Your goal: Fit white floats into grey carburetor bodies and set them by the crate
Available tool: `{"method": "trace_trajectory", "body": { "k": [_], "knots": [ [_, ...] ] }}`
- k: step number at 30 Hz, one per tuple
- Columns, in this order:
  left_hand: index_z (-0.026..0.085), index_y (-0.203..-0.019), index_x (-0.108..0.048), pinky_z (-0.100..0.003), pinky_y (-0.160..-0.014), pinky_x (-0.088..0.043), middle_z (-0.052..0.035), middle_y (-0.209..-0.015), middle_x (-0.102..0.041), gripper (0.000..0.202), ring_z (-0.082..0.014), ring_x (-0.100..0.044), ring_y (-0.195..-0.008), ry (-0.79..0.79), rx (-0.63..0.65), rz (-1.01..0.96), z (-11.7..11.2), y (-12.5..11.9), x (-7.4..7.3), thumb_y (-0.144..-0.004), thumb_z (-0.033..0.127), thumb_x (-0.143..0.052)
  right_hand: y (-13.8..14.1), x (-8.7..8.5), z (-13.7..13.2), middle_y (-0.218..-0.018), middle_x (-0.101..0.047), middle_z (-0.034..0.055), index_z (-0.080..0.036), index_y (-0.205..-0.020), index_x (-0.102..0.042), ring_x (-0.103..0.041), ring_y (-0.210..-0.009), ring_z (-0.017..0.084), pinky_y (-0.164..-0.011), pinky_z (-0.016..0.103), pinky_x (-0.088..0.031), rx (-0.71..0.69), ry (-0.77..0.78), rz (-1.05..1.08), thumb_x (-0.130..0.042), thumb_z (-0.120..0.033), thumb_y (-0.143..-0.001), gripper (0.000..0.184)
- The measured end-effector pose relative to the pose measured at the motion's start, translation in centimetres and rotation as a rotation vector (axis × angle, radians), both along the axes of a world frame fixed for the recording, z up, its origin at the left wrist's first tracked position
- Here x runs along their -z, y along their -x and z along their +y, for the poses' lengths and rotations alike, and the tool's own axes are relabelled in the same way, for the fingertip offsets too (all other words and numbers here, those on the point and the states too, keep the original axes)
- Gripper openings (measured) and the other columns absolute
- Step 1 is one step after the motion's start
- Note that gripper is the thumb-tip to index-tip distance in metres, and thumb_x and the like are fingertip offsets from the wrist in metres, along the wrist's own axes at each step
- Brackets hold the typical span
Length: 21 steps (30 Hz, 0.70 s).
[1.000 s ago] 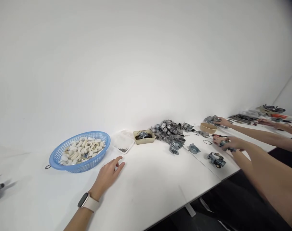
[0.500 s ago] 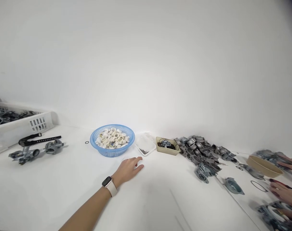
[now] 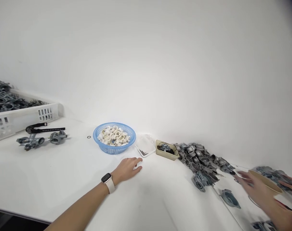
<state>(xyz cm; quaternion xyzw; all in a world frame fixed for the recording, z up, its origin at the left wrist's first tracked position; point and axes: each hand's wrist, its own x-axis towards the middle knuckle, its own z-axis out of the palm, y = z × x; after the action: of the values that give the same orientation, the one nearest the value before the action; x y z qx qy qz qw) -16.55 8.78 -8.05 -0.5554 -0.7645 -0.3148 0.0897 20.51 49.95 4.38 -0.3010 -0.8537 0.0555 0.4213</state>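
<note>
My left hand [image 3: 128,169], with a watch [image 3: 107,178] on its wrist, rests palm down on the white table. Its fingers are loosely bent and apart, with nothing in them. Just beyond the fingertips lies a shallow white tray [image 3: 146,146] with small dark pieces in it. Behind the hand stands a blue plastic basket [image 3: 114,150] of white and cream ring-shaped parts. To the right of the tray is a beige rectangular bin [image 3: 167,155] holding dark and metal bits. My right hand is not in view.
A pile of grey metal castings [image 3: 199,157] lies right of centre. A co-worker's blurred hand [image 3: 259,192] is over the right side near a tan bowl [image 3: 268,183]. At left are a white crate [image 3: 28,118] of castings, two loose castings [image 3: 56,138] and a black strap [image 3: 52,130].
My left hand stays in place on the table. A co-worker's hand at the right has moved left, towards the pile of castings. The view has tilted slightly.
</note>
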Motion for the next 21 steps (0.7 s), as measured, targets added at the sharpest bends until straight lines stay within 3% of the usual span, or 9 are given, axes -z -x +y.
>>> {"method": "trace_trajectory", "body": {
  "k": [2,6,9,13,18,21],
  "knots": [
    [0.027,-0.12,-0.063,-0.03,-0.071,-0.046,-0.0038,-0.09,-0.072,0.032,-0.0219,-0.068,-0.081,-0.007,0.002,-0.009,0.1,0.0,0.2,-0.098,0.043,-0.045,5.4,1.9,-3.8,-0.104,-0.069,0.0195,-0.028,-0.098,-0.067,-0.068,-0.089,0.034,-0.073,0.045,-0.054,-0.137,0.146,-0.078,-0.059,-0.051,-0.084,0.029],
    [0.026,-0.117,-0.065,-0.029,-0.072,-0.047,-0.0043,-0.09,-0.073,0.03,-0.021,-0.068,-0.081,0.014,-0.044,-0.01,0.3,0.2,0.3,-0.097,0.04,-0.047,16.4,8.0,-13.0,-0.118,-0.065,0.0098,-0.029,-0.111,-0.064,-0.063,-0.111,0.03,-0.095,0.046,-0.053,-0.573,0.094,-0.331,-0.05,-0.042,-0.091,0.028],
    [0.025,-0.118,-0.065,-0.028,-0.072,-0.048,-0.004,-0.092,-0.074,0.03,-0.0201,-0.069,-0.082,0.06,-0.088,0.014,0.3,0.6,0.1,-0.098,0.038,-0.048,21.1,11.3,-17.3,-0.121,-0.063,0.0074,-0.03,-0.116,-0.062,-0.061,-0.112,0.027,-0.092,0.045,-0.054,-0.655,0.079,-0.405,-0.045,-0.034,-0.093,0.029],
    [0.027,-0.12,-0.064,-0.029,-0.072,-0.049,-0.0033,-0.091,-0.074,0.03,-0.02,-0.069,-0.081,0.077,-0.094,0.055,0.2,0.2,-0.5,-0.098,0.038,-0.047,21.9,13.2,-17.3,-0.121,-0.062,0.0075,-0.028,-0.116,-0.061,-0.062,-0.11,0.025,-0.089,0.042,-0.054,-0.661,0.119,-0.374,-0.037,-0.027,-0.094,0.032],
    [0.025,-0.116,-0.067,-0.032,-0.078,-0.051,-0.006,-0.089,-0.074,0.03,-0.0206,-0.07,-0.081,0.002,-0.024,0.128,0.2,-1.7,-1.5,-0.098,0.038,-0.046,20.5,13.4,-15.0,-0.12,-0.062,0.0086,-0.026,-0.114,-0.062,-0.064,-0.102,0.025,-0.084,0.039,-0.055,-0.62,0.163,-0.282,-0.039,-0.031,-0.093,0.032],
    [0.024,-0.107,-0.07,-0.027,-0.071,-0.052,-0.004,-0.08,-0.073,0.028,-0.0161,-0.068,-0.071,-0.117,-0.137,0.136,-0.5,-1.1,-2.3,-0.097,0.039,-0.049,20.5,13.4,-14.4,-0.119,-0.062,0.0088,-0.027,-0.114,-0.062,-0.065,-0.092,0.023,-0.075,0.037,-0.055,-0.588,0.164,-0.206,-0.039,-0.033,-0.091,0.033]
  ]
}}
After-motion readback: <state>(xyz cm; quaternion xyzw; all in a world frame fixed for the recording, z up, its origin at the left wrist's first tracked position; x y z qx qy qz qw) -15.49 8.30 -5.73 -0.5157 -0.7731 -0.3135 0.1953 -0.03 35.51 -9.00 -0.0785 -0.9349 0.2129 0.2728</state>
